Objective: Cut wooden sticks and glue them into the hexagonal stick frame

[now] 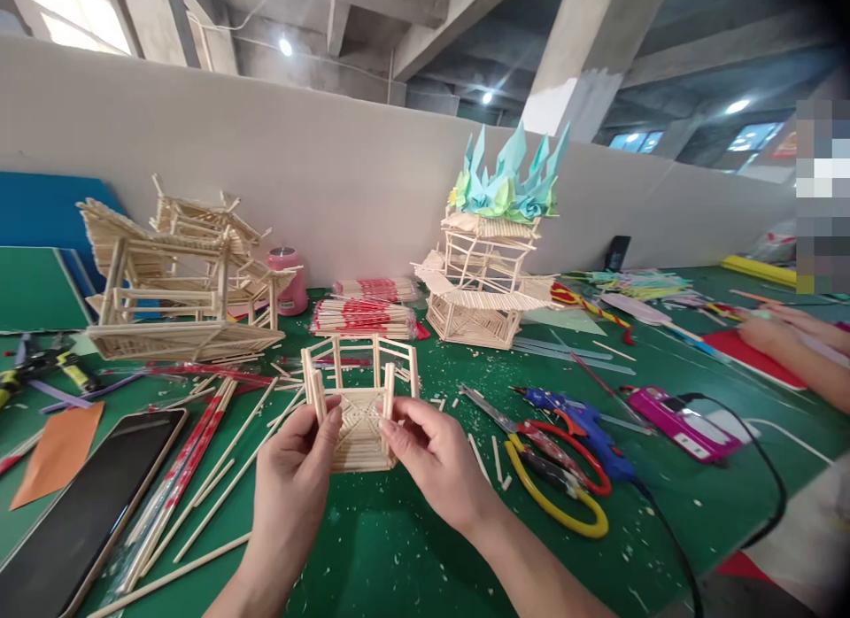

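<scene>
Between my hands is a small wooden stick frame (pixel 362 423) with a woven-looking floor, upright posts and thin rails round its far side. My left hand (pixel 298 467) pinches a post at its near left corner. At the near right corner, my right hand (pixel 438 454) has thumb and fingers closed on another post. Just right of my right hand lie scissors (pixel 564 476) with red and yellow handles, and a blue glue gun (pixel 577 423). Loose wooden sticks (pixel 226 472) lie left of my left hand.
Larger stick models (pixel 186 290) and a model topped with blue paper (pixel 484 273) stand behind. Stick bundles (pixel 365 319), a phone (pixel 93 512), a pink power strip (pixel 687 423) and its cable occupy the green table (pixel 398 547). Another person's hands (pixel 790 339) are at the right.
</scene>
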